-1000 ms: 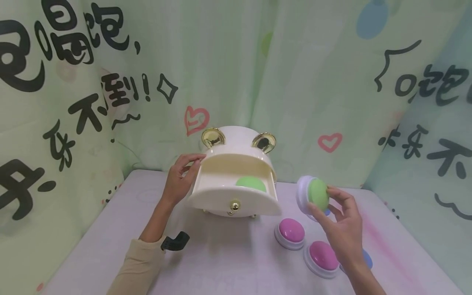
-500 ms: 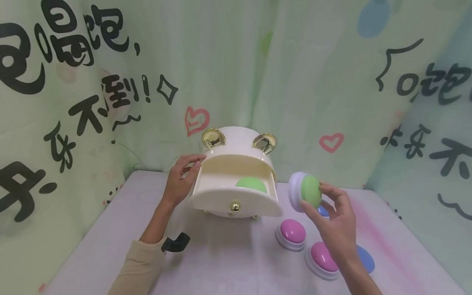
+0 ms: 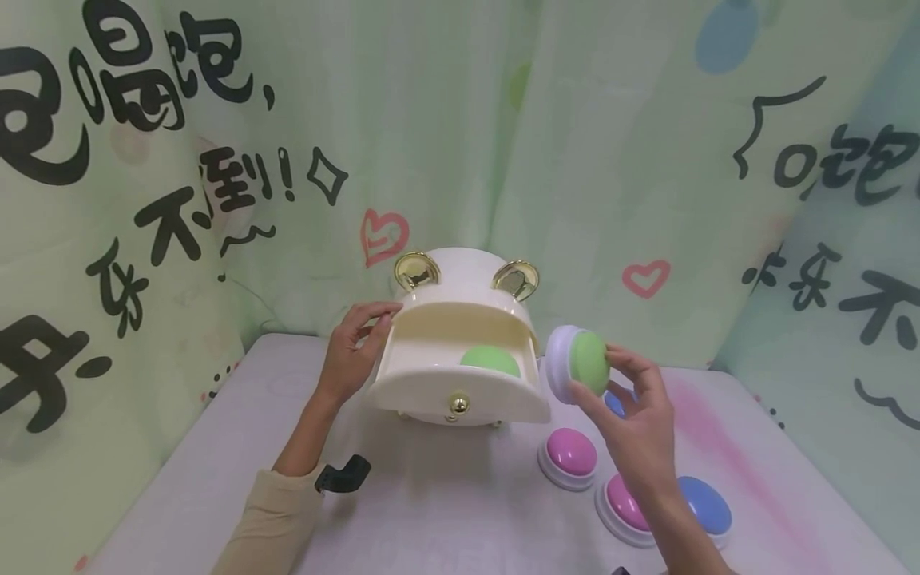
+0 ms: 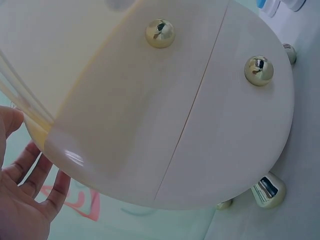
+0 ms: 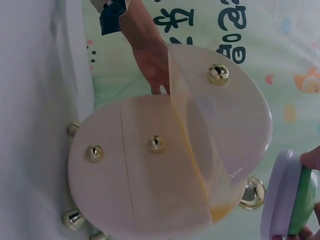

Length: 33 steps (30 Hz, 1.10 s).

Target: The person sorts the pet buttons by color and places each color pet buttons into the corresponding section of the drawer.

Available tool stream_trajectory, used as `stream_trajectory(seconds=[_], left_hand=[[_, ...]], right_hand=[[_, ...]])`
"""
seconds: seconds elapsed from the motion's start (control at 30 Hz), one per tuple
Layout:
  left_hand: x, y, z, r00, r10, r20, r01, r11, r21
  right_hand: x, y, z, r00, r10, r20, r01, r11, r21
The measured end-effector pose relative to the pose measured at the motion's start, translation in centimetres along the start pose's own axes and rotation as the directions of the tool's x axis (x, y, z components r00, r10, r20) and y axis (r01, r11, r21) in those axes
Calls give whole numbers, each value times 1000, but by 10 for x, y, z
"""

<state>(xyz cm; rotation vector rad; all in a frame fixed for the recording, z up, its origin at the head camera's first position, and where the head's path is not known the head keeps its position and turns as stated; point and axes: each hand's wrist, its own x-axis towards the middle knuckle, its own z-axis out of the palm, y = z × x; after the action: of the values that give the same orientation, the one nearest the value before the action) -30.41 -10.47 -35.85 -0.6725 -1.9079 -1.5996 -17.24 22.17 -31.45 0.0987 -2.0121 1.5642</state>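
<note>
A white rounded drawer box (image 3: pixel 462 275) with gold ears and gold knobs stands at the back of the table. Its top drawer (image 3: pixel 424 387) is pulled out, and the green dome of a push button (image 3: pixel 491 359) shows inside. My left hand (image 3: pixel 352 351) touches the box's left side; in the left wrist view its spread fingers (image 4: pixel 59 192) lie along the curved edge. Just right of the drawer, my right hand (image 3: pixel 643 423) pinches another green push button (image 3: pixel 591 363) between thumb and fingers. That button is raised above the table and tilted, its white base facing the drawer.
Two pink push buttons (image 3: pixel 571 452) (image 3: pixel 624 503) and a blue push button (image 3: pixel 707 507) lie on the table (image 3: pixel 431 511) at the right front. Another blue button (image 3: pixel 616 402) is partly hidden behind my right hand. A printed curtain (image 3: pixel 575 160) encloses the back and sides.
My right hand has moved left with the green push button, bringing it closer to the drawer's right side. My left hand and the drawer box have stayed in place.
</note>
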Motion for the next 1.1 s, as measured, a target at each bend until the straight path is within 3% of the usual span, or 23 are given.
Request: stream_trajectory(seconds=[0.27, 0.73, 1.1], left_hand=[[0, 1, 0, 1000, -3, 4, 3, 1000, 1], [0, -1, 0, 1000, 22, -4, -22, 1000, 10], [0, 0, 0, 1000, 7, 2, -7, 1000, 18]], right_hand=[[4, -1, 6, 999, -38, 22, 38, 999, 31], [4, -4, 14, 996, -57, 70, 60, 997, -46], [12, -6, 17, 988, -98, 120, 108, 991, -83]])
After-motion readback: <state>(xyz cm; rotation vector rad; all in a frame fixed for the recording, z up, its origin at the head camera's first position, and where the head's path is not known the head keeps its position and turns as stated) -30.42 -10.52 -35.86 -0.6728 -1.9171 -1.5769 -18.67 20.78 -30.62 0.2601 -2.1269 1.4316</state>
